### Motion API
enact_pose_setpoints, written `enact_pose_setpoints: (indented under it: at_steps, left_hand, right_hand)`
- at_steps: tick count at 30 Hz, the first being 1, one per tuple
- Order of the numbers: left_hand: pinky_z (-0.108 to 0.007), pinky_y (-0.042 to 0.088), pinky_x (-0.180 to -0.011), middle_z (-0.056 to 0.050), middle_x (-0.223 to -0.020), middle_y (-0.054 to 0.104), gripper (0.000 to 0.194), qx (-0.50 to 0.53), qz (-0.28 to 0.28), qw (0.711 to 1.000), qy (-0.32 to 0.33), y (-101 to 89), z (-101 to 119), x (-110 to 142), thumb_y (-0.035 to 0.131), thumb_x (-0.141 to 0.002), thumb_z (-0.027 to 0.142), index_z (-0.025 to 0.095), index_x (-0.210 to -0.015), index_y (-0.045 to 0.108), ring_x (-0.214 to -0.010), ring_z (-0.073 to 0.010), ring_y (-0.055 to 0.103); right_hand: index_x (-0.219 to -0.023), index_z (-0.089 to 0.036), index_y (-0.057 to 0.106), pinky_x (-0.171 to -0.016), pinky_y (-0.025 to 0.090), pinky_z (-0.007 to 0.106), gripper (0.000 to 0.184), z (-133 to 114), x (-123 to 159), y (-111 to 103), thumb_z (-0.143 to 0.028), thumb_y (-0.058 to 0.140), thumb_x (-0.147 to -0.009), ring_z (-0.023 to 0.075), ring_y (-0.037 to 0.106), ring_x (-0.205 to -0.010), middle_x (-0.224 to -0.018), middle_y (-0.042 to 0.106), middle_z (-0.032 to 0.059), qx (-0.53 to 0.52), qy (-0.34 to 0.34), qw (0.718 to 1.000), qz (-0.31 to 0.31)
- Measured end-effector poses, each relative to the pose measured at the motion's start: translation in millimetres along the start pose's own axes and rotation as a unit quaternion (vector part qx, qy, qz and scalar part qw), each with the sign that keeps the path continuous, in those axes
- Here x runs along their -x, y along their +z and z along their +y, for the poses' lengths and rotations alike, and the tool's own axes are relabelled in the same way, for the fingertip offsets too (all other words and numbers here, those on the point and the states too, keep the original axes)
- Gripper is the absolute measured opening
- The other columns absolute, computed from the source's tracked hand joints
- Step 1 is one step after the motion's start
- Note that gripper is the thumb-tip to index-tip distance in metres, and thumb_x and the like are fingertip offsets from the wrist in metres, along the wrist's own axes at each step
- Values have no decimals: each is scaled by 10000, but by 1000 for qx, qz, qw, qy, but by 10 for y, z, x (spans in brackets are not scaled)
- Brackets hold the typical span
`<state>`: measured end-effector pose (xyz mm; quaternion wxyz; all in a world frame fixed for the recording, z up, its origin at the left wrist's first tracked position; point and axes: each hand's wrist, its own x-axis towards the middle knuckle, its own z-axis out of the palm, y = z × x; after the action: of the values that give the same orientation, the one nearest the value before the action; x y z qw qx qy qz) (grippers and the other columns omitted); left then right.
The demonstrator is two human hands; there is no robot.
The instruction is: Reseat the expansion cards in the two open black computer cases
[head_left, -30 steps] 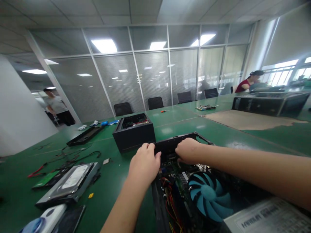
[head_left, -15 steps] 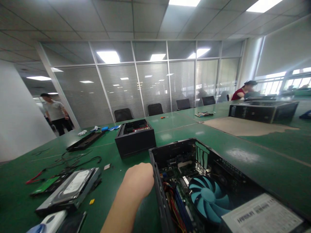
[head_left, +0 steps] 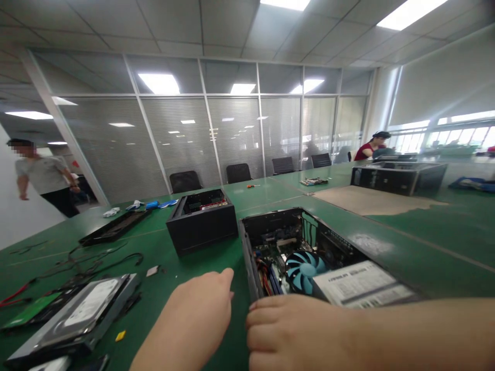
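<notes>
An open black computer case (head_left: 246, 252) lies on the green table (head_left: 185, 268), showing a blue fan (head_left: 303, 268), red and yellow wires, and a labelled power supply (head_left: 359, 286). My left hand (head_left: 193, 319) hovers over the table just left of the case's near corner. Its fingers are stretched forward and hold nothing. My right hand (head_left: 294, 335) reaches across the near end of the case with its fingers side by side, pointing left. Nothing shows in it. The near end of the case is hidden behind my right forearm.
A smaller open black case (head_left: 201, 224) stands behind the near one. On the left lie a hard drive (head_left: 83, 312), black cables (head_left: 77, 257) and a black panel (head_left: 114, 226). Another case (head_left: 398, 178) sits far right. One person (head_left: 38, 178) walks at left; another (head_left: 369, 147) sits far back.
Both hands left the case's far edge. The right hand dropped out of view, then came back across the near end. The left hand's fingers stretched out. The view pulled back.
</notes>
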<state>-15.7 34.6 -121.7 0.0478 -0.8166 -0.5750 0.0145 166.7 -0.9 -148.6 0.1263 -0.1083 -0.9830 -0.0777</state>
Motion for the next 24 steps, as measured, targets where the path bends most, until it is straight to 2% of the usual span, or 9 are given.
enact_pose_setpoints:
  at_steps: [4, 7, 10, 15, 20, 22, 24]
  left_hand:
    - [-412, 465, -940, -103, -1020, 707, 333, 34, -20, 999, -21, -71, -32, 42, 454, -846, 268, 248, -1129, 629, -1016, -258, 650]
    - [-443, 461, -942, -97, -1058, 699, 356, 47, -34, 998, -27, -149, -18, 81, 458, -848, 294, 274, -1166, 616, -1030, -277, 641]
    - [-442, 460, -939, -96, -1075, 689, 364, 53, -57, 997, -27, -207, 3, 115, 454, -853, 292, 290, -1184, 606, -1017, -277, 641]
    - [-421, 461, -919, -104, -1013, 692, 321, 77, -73, 994, -25, -227, 11, 123, 464, -846, 288, 268, -1110, 644, -972, -267, 643]
    - [-407, 474, -878, -104, -949, 694, 266, 83, -73, 994, -20, -243, 39, 115, 482, -827, 283, 237, -1027, 650, -921, -260, 646]
    - [-420, 483, -860, -105, -959, 691, 247, 76, -83, 993, -17, -265, 54, 112, 474, -830, 254, 232, -1008, 644, -917, -266, 648]
    - [-434, 496, -839, -100, -977, 688, 230, 73, -99, 992, -9, -286, 59, 98, 464, -833, 231, 232, -984, 638, -915, -272, 650]
  right_hand:
    - [-888, -152, 602, -1002, 415, 321, 360, 536, 203, -96, -450, 407, -939, 192, 543, -1075, -953, 635, 76, 9, 27, 999, -22]
    - [-981, -134, 618, -1065, 370, 311, 358, 914, 359, -87, -407, 388, -956, 194, 459, -1241, -1107, 616, 106, 20, 43, 998, -37]
    - [-1052, -126, 616, -1089, 349, 330, 350, 1278, 486, -34, -386, 404, -953, 198, 400, -1304, -1200, 588, 120, 55, 53, 996, -36]
    - [-1162, -138, 599, -1092, 324, 377, 376, 1894, 670, 57, -368, 381, -959, 209, 379, -1314, -1291, 555, 109, 103, 83, 989, -60]
    - [-1222, -123, 582, -1100, 279, 347, 430, 2420, 804, 161, -334, 299, -976, 193, 377, -1306, -1336, 528, 100, 121, 153, 978, -75]
    - [-1174, -110, 614, -1070, 301, 348, 437, 2546, 767, 226, -313, 286, -970, 205, 422, -1262, -1284, 566, 117, 141, 184, 971, -62]
    - [-1022, -103, 673, -1021, 330, 372, 418, 2597, 631, 285, -303, 314, -947, 231, 504, -1156, -1144, 633, 146, 173, 214, 960, -42]
